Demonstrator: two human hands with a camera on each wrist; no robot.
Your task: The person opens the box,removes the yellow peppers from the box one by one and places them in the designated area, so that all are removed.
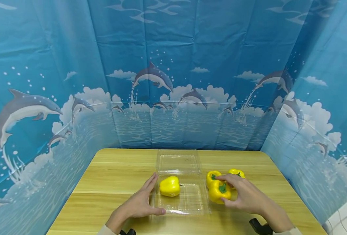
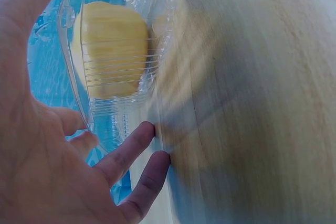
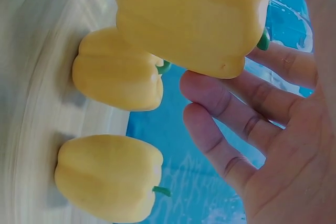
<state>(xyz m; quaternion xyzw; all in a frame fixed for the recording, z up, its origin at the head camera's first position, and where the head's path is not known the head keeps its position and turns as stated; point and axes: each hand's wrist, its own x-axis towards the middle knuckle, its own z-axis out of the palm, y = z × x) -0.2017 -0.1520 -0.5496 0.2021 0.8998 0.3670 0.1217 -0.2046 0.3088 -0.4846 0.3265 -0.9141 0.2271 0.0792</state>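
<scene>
Peppers, yellow, four counted. One lay in the near tray of an open clear clamshell box, stem not visible, its long axis running roughly left to right. A second, the held pepper, was gripped between thumb and curled fingers of the right hand, just right of the box, green stem facing up; the wrist view showed it lifted off the wood. Two more peppers sat just beyond it on the table, green stems showing. Left hand: fingers straight and relaxed, touching the box's left edge, holding nothing. Box lid lay flat on the far side. Surface: one light wooden table. Surroundings: blue dolphin-print curtain on the left, far and right sides.
</scene>
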